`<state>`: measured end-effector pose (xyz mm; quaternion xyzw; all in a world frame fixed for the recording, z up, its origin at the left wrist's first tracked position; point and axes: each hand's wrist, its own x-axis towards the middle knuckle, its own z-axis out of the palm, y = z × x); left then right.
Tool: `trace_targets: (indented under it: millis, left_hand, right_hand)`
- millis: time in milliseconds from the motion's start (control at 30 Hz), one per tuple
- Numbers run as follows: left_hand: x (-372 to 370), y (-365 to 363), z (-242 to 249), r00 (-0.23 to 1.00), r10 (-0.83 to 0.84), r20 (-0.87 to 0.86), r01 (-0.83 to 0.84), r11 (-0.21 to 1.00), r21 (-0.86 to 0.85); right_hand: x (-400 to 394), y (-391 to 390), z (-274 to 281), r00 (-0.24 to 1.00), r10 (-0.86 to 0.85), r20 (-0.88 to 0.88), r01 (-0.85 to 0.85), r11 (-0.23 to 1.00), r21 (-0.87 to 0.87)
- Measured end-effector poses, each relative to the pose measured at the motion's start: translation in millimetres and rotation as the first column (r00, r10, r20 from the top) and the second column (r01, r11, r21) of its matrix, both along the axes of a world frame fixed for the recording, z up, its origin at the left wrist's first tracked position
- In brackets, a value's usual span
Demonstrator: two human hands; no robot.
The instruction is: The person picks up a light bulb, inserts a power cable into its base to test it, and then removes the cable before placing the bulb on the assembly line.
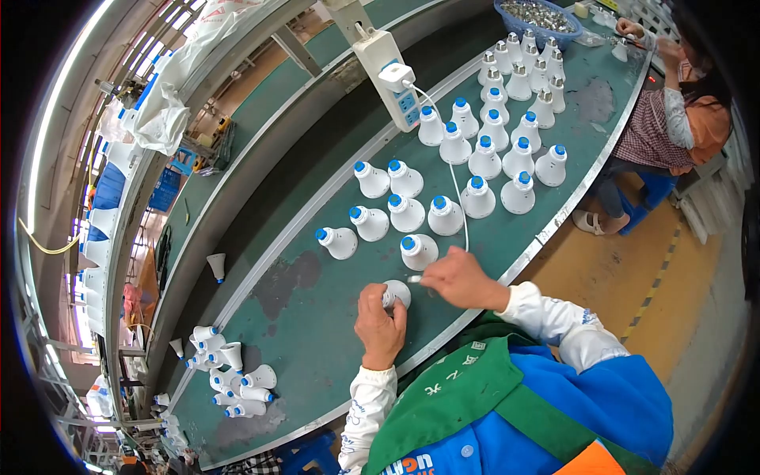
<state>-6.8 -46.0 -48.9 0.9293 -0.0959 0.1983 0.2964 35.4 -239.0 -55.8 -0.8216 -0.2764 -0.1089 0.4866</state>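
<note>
My left hand [380,323] is closed around a white bulb housing [397,293], which it holds low over the green bench; the fingers cover part of it. Just to its right, my right hand [461,279] pinches the white plug end of a cable [414,279], pointing toward the housing with a small gap between. From that hand the white cable [464,207] runs up the bench to a white charger [396,77] in the power strip [385,73]. Nearest beyond my hands stands a white bulb housing with a blue tip [419,252].
Several blue-tipped housings [484,158] stand in rows ahead, with metal-capped ones [519,81] farther off. A blue basket [541,30] holds small metal parts. Housings lie piled at the left [237,384]. A co-worker [665,119] sits at the far right. The bench edge [546,236] runs beside me.
</note>
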Motion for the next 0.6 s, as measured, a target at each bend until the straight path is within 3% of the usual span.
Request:
trace_targets:
  millis: [67, 167, 233, 333, 600]
  left_hand:
    - [-0.9, -0.6, -1.2, 1.000, -0.018, -0.005, 0.018, 1.000, -0.010]
    - [0.5, -5.1, -1.7, 1.000, -0.001, 0.020, 0.001, 1.000, -0.013]
    - [0.5, -5.4, -6.5, 0.998, 0.055, 0.027, -0.055, 0.998, -0.004]
    - [1.6, -7.0, -7.7, 0.995, 0.050, 0.092, -0.053, 0.998, 0.026]
    - [2.0, -9.7, -10.2, 0.994, 0.052, 0.099, -0.049, 0.998, -0.038]
  right_hand:
    - [-3.7, -12.7, 1.3, 0.995, -0.062, -0.073, 0.062, 0.998, 0.001]
    - [-13.6, -21.6, -2.7, 0.998, 0.007, -0.069, -0.009, 1.000, -0.027]
    - [-19.8, -20.5, -13.8, 0.995, -0.064, 0.082, 0.065, 0.998, -0.019]
    - [-24.8, -21.1, -27.5, 0.974, -0.153, 0.167, 0.157, 0.988, -0.007]
    - [-25.3, -22.1, -31.0, 0.970, -0.168, 0.174, 0.176, 0.984, -0.029]
